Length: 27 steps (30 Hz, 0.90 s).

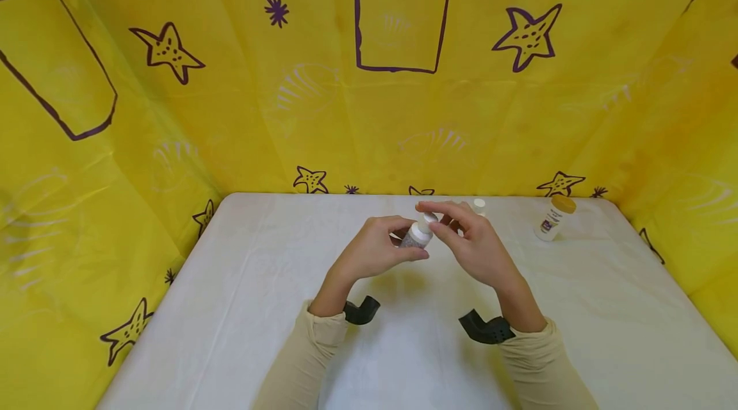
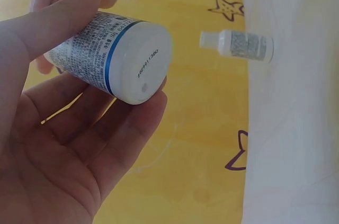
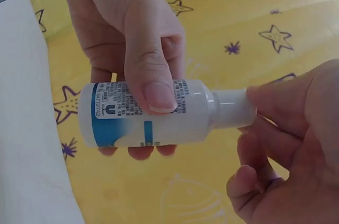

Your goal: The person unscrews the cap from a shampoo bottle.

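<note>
Where the scene is bounded at the left by a yellow fabric curtain (image 1: 52, 218) printed with dark starfish, the edge of a table covered in smooth white cloth (image 1: 230, 333) is met. Next, above the tabletop, the left hand (image 1: 371, 250) is seen curved around a small white plastic bottle with a blue band and dense printed label (image 1: 415, 237). By thumb on one side and fingers on the other, the bottle is held raised and tilted toward the right hand, presumably so that its body is kept steady and its top within easy reach. At that upper end, a short white cylindrical cap (image 1: 430, 219) is pinched by the thumb and fingertips of the right hand (image 1: 473, 240), whose grip is narrow, seemingly suited to turning or pulling; whether the cap is loosened cannot be told. Beyond the right hand, and partly hidden by it, another slim white capped bottle (image 1: 480, 206) is left standing upright. Farther right, a rounded white container with an orange-yellow lid (image 1: 550, 221) is set near the table's back edge, perhaps to be kept clear of the working space.
</note>
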Each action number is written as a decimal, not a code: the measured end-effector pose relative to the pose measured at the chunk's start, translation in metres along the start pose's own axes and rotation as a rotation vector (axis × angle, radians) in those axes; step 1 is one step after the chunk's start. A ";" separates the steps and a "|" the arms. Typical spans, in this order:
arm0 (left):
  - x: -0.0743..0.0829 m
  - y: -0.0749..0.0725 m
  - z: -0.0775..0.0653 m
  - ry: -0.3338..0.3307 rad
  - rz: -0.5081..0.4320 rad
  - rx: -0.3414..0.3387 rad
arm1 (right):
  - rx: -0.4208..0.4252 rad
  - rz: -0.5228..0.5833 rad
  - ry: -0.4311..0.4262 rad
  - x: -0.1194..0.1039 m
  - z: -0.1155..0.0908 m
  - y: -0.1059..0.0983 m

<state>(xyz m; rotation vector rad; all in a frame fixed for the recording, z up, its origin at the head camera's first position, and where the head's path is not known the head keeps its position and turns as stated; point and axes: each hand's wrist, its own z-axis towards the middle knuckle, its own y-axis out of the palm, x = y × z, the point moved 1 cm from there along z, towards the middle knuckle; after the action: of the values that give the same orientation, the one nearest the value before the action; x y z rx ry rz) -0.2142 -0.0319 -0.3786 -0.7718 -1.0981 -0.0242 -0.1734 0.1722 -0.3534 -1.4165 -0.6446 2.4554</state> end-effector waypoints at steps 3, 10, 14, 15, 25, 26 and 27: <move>0.001 0.000 0.001 -0.001 -0.011 0.000 | 0.001 0.002 0.038 0.000 0.001 -0.001; -0.001 0.003 0.002 0.008 -0.040 -0.013 | 0.060 -0.050 0.200 0.002 0.001 -0.002; -0.001 0.005 0.002 0.005 -0.057 -0.024 | 0.066 -0.070 0.219 0.003 0.000 -0.001; -0.001 0.005 0.002 0.006 -0.058 -0.024 | 0.071 -0.071 0.209 0.003 0.000 -0.001; -0.002 0.004 0.003 0.008 -0.017 -0.019 | 0.074 -0.063 0.085 0.002 0.001 -0.002; -0.003 0.004 0.003 0.004 -0.015 -0.021 | 0.065 -0.062 0.075 0.001 0.001 -0.002; -0.003 0.004 0.003 -0.002 -0.012 -0.021 | 0.057 -0.061 0.066 0.001 0.001 -0.003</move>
<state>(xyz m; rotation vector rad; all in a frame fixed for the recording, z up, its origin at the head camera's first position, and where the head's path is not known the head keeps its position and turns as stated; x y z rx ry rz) -0.2165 -0.0284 -0.3826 -0.7842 -1.1059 -0.0458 -0.1745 0.1750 -0.3523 -1.4281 -0.5908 2.3506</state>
